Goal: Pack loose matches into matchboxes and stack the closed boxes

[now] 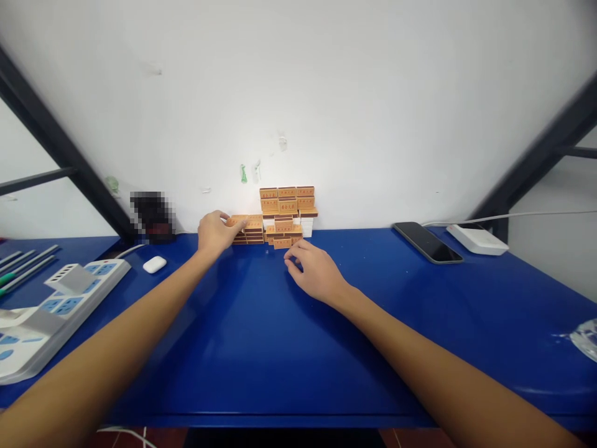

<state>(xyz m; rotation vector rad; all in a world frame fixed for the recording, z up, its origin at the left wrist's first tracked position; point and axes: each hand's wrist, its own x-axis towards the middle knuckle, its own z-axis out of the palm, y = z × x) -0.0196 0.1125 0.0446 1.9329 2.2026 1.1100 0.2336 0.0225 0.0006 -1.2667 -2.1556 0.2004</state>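
Small orange boxes with printed lettering are piled against the wall. My left hand (216, 231) is at the low left stack (254, 230), its thumb and fingers closed around a box (237, 219) on the top layer. To the right rises the taller stack (288, 205), with orange boxes above a white layer and more boxes stepped out in front at its foot. My right hand (314, 267) hovers just in front of the lowest front box (282, 243). Its fingers are loosely curled, with a small gap between thumb and forefinger and nothing visible in them.
On the blue table (261, 348), a power strip (69, 305) with plugs, several pens (28, 267) and a white earbud case (154, 264) lie left. A phone (428, 242) and a white box with a cable (477, 239) lie right. Clear plastic (585, 339) sits at the right edge.
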